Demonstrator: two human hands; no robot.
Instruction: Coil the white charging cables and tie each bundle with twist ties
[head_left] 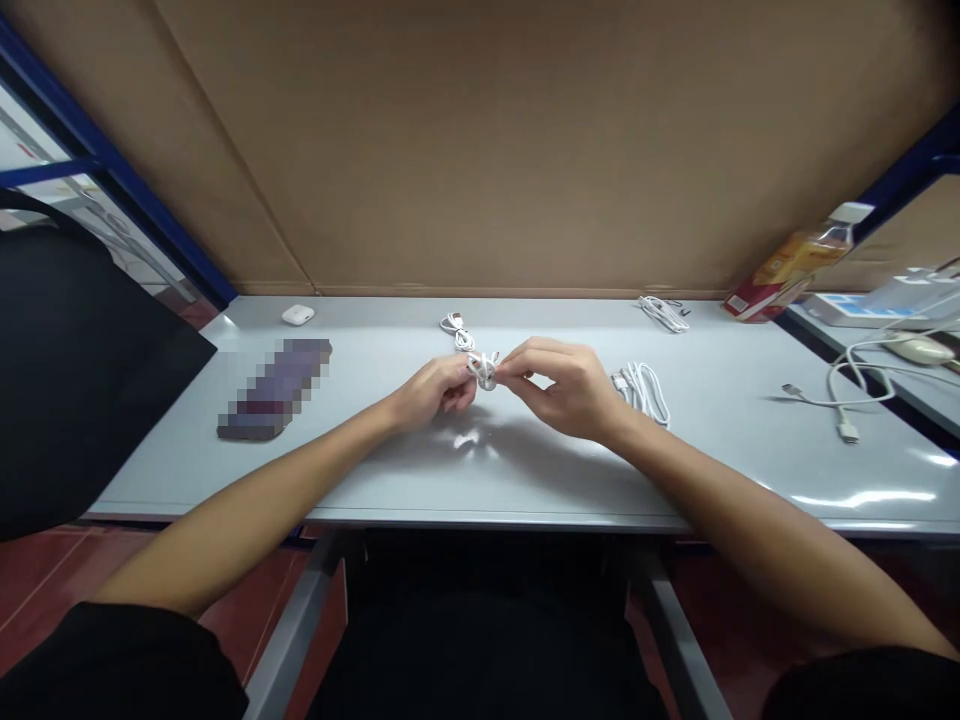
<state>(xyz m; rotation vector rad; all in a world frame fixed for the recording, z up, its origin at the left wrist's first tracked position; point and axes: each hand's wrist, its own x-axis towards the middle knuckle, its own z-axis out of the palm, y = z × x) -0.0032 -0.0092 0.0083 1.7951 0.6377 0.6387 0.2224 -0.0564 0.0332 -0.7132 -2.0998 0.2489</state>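
Observation:
Between my two hands, just above the grey desk [420, 480], is a small tangled bundle of white cable [484, 370]. My left hand [439, 392] pinches its left side, fingers curled. From the right, the thumb and fingertips of my right hand [562, 385] close on the same bundle. Whether it has plugs on its ends is hidden by my fingers. Right behind it lies a coiled white USB cable [459, 332]. A second looped white cable [646, 392] rests beside my right wrist, partly covered by it.
Another coiled cable [664, 314] lies at the back right, near a leaning drink bottle [787, 262]. Loose white cable [862, 400] spreads at the right, by a power strip [855, 310]. At left are a pixelated flat object [277, 390], a small white case [298, 315] and a black bag [82, 370].

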